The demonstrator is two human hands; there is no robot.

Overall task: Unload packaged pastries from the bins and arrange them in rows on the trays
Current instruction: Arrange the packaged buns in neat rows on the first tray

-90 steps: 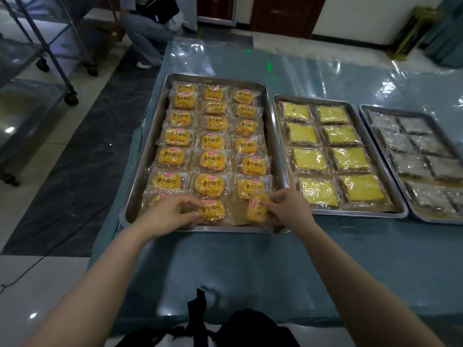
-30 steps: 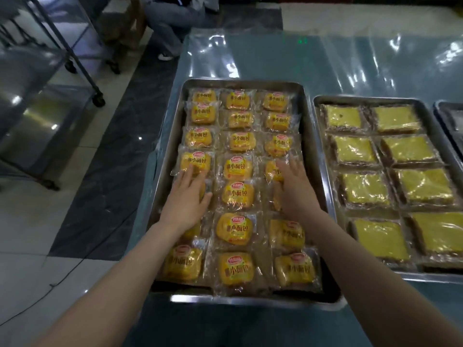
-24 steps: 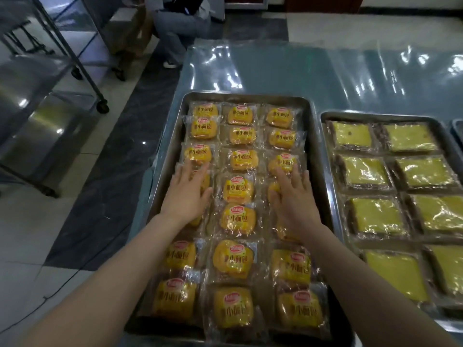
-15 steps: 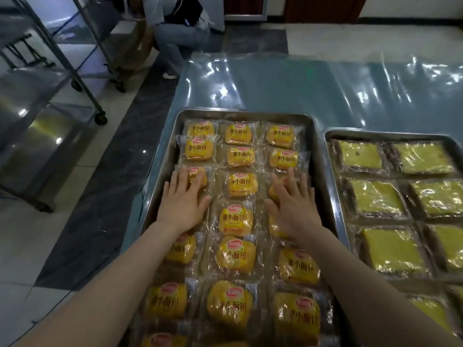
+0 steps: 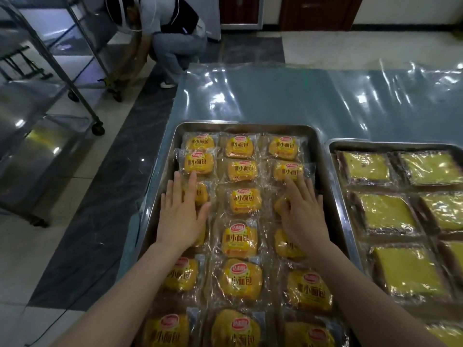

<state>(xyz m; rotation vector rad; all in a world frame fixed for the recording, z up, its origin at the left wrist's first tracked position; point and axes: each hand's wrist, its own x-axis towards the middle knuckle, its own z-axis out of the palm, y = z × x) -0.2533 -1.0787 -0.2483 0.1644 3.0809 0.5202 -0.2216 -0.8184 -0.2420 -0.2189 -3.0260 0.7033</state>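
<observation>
A large metal tray [image 5: 246, 125] fills the lower middle of the frame, packed with wrapped pastries [image 5: 244, 200] in three columns, each a yellow bun in a clear packet with a red-and-yellow label. The left hand [image 5: 181, 216] lies flat on the left column about halfway up the tray, fingers straight and slightly spread, its palm pressing on a packet [image 5: 200, 194] of which only the right edge shows. The right hand [image 5: 302, 214] lies flat in the same way on the right column, level with the left hand, covering most of a packet [image 5: 279, 205], and its fingertips reach the lower edge of the packet above. Neither hand grips anything (both are simply spread wide on the wrappers). The middle column between the hands is uncovered. At the right of the frame, just beside the first tray, a second tray [image 5: 390, 144] holds wrapped yellow square cakes [image 5: 387, 211] in two columns. Both trays sit on a table [image 5: 288, 96] covered with shiny clear plastic sheeting. At the upper left a person [image 5: 172, 33] crouches on the tiled floor beside a wheeled metal rack [image 5: 37, 151].
</observation>
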